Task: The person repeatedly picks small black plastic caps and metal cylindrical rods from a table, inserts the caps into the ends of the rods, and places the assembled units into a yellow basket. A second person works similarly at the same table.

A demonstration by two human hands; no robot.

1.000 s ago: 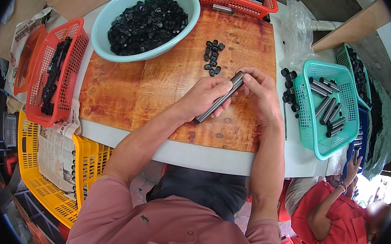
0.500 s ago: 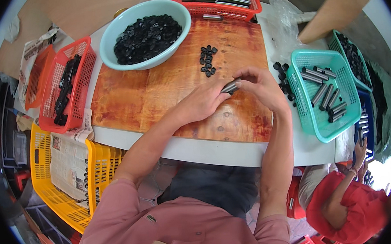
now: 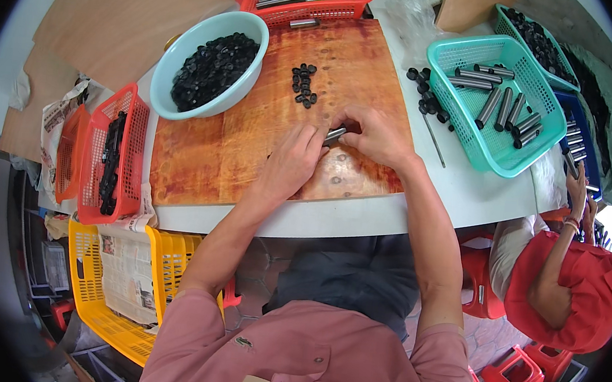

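Around the metal tube point(image 3: 335, 134), black caps point(image 3: 306, 83), blue bowl point(image 3: 236, 93), green basket point(image 3: 469, 103)

- We see a yellow crate point(image 3: 115, 338) with newspaper point(image 3: 125, 273) inside, lower left.
- On our right, a person point(image 3: 590, 296) in red.
- Near that person, we see red stools point(image 3: 486, 271).
- Clear plastic point(image 3: 405, 20) beside a wooden board point(image 3: 478, 9).

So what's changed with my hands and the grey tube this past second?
Your left hand has turned palm-down over the grey tube, now mostly hidden and turned more crosswise. Your right hand now arches over its far end. Neither hand has visibly let go. The whole view has shifted too. The black caps on the wooden board, the pale blue bowl and the green basket stayed put.
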